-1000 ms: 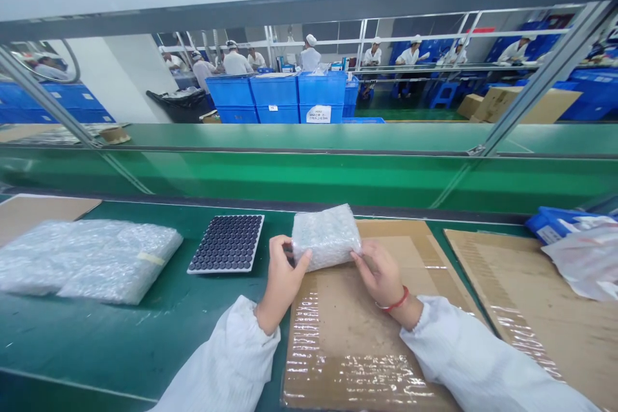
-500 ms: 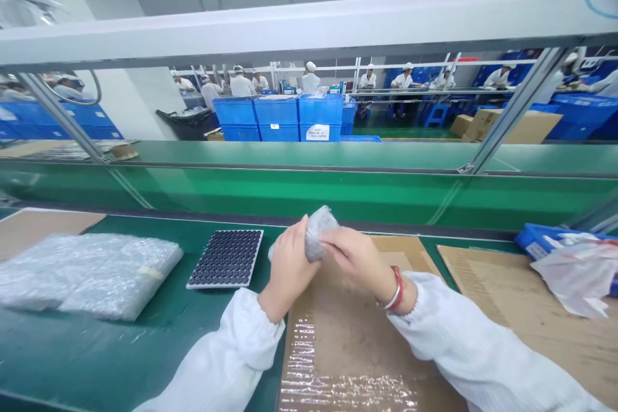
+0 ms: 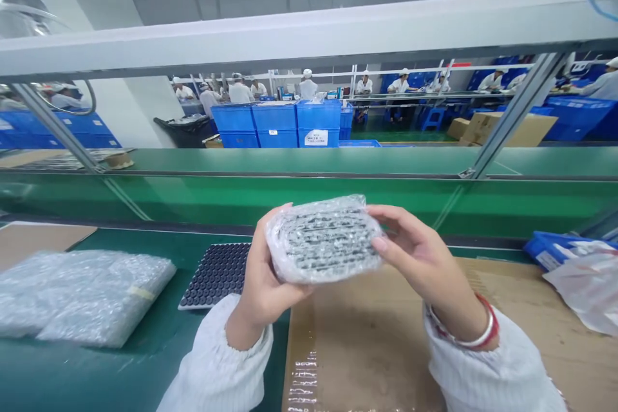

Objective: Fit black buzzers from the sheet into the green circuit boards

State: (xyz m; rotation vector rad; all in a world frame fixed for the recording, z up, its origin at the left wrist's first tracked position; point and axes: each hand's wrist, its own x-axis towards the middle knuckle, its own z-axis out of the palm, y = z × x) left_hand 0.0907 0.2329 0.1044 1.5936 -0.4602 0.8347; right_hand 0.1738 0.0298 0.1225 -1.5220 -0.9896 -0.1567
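The tray [image 3: 215, 275] is dotted black; crates [image 3: 275, 125] blue; worktop [image 3: 159, 309] dark green.

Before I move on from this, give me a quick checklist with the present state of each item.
1. Left hand on the pack: ok, grips its left end.
2. Right hand on the pack: ok, thumb and fingers at its right end.
3. Pack raised off the cardboard: ok.
4. Wrap around the side facing us: ok, covers it.
5. Contents undamaged: cannot tell, the wrap blurs them.
6. Tray fully in view: not ok, left hand and sleeve hide part.
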